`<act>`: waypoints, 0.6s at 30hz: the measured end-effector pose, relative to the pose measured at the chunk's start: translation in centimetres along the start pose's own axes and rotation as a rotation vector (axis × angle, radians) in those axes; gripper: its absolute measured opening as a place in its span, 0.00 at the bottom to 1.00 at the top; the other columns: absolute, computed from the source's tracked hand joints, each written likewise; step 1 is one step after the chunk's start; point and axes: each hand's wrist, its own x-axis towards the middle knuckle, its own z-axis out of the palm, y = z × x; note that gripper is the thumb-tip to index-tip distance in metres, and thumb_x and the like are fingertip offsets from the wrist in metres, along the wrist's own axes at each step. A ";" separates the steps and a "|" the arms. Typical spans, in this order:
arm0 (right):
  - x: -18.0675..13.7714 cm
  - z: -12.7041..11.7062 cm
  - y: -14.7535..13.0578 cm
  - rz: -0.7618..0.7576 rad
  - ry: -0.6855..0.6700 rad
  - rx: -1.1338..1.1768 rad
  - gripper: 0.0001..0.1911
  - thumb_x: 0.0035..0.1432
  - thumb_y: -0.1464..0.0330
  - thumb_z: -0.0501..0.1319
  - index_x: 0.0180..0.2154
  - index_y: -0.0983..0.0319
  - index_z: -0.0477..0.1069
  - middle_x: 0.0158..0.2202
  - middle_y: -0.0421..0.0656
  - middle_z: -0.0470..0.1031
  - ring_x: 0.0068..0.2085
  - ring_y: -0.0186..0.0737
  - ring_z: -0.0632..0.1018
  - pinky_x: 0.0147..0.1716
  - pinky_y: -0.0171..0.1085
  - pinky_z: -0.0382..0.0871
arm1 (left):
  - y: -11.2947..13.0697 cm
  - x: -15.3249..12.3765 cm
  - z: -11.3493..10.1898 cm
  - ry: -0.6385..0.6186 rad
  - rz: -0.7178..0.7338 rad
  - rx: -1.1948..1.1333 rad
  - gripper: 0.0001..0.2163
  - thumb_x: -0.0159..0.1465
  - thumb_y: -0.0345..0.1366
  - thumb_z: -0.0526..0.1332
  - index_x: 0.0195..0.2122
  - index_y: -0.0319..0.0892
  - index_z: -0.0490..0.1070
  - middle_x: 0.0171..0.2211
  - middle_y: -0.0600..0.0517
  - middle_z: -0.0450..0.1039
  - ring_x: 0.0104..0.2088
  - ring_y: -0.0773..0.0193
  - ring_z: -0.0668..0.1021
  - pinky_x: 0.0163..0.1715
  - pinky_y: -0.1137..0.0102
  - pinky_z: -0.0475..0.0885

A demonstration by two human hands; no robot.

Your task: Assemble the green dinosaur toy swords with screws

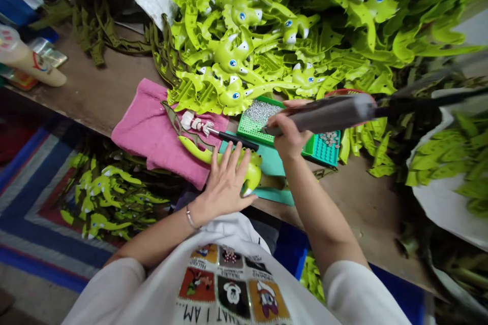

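My left hand [225,179] lies flat, fingers stretched, on a lime-green plastic dinosaur toy piece [252,173] resting on a teal mat [275,163]. Wrapped round a grey powered screwdriver [331,113], my right hand [288,138] is held over the green perforated tray [248,129], which contains small silver screws [261,110]. The tool's tip is hard to make out. Just beyond my left fingertips is a black-handled screwdriver [242,140]. Its shaft reaches a small white and dark-red item [196,123] on a pink cloth [143,124].
Lime-green dinosaur halves [232,56] are heaped at the back of the table. A teal tray [328,155] with small parts sits to the right, and a white sack [438,203] of green pieces beyond it. Finished-looking toys [102,188] fill a lower container at left. A bottle [38,63] lies far left.
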 end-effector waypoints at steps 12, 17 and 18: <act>-10.1 -4.7 -7.2 0.110 -0.179 0.138 0.13 0.58 0.68 0.64 0.46 0.54 0.71 0.21 0.32 0.71 0.23 0.36 0.73 0.25 0.39 0.71 | 2.9 1.1 2.1 -0.073 -0.179 0.140 0.44 0.57 0.50 0.67 0.70 0.36 0.50 0.71 0.32 0.45 0.70 0.31 0.51 0.65 0.35 0.43; -10.6 -5.2 -6.3 0.128 -0.171 0.094 0.13 0.58 0.69 0.64 0.46 0.54 0.70 0.23 0.32 0.72 0.23 0.35 0.74 0.27 0.39 0.72 | 2.9 1.1 2.3 -0.068 -0.177 0.150 0.45 0.57 0.51 0.66 0.70 0.36 0.50 0.71 0.32 0.45 0.70 0.32 0.51 0.65 0.35 0.43; -10.7 -5.3 -6.1 0.133 -0.173 0.081 0.13 0.58 0.69 0.64 0.46 0.54 0.70 0.23 0.32 0.72 0.24 0.36 0.74 0.27 0.39 0.72 | 2.9 1.1 2.3 -0.068 -0.178 0.149 0.45 0.57 0.51 0.66 0.70 0.36 0.50 0.71 0.32 0.45 0.70 0.33 0.51 0.65 0.35 0.43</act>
